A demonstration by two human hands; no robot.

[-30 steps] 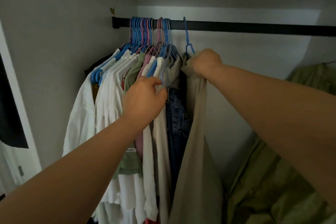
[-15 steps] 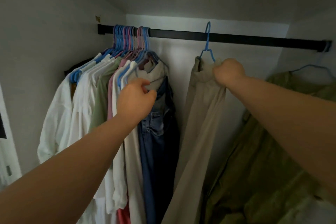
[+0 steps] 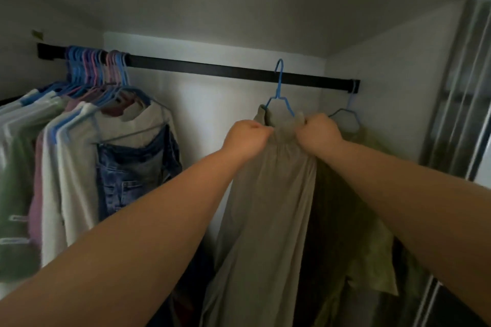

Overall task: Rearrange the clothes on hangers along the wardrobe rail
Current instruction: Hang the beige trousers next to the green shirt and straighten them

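Note:
A long beige garment (image 3: 268, 207) hangs from a blue hanger (image 3: 279, 87) hooked on the black wardrobe rail (image 3: 212, 69), toward its right end. My left hand (image 3: 245, 138) grips the garment's top on the left and my right hand (image 3: 318, 134) grips it on the right. A tight bunch of blue and pink hangers (image 3: 95, 69) with white, green and pink tops (image 3: 47, 167) crowds the rail's left end. Blue jeans (image 3: 135, 170) hang at the bunch's right side.
An olive green garment (image 3: 372, 220) hangs on a pale blue hanger (image 3: 348, 114) at the rail's far right, just behind my right hand. A stretch of bare rail separates the bunch from the beige garment. Sliding door frames (image 3: 462, 87) stand at the right edge.
The beige garment on its blue hanger has slid right along the rail, away from the bunch. My left hand has let go of the bunched clothes and now grips the beige garment too.

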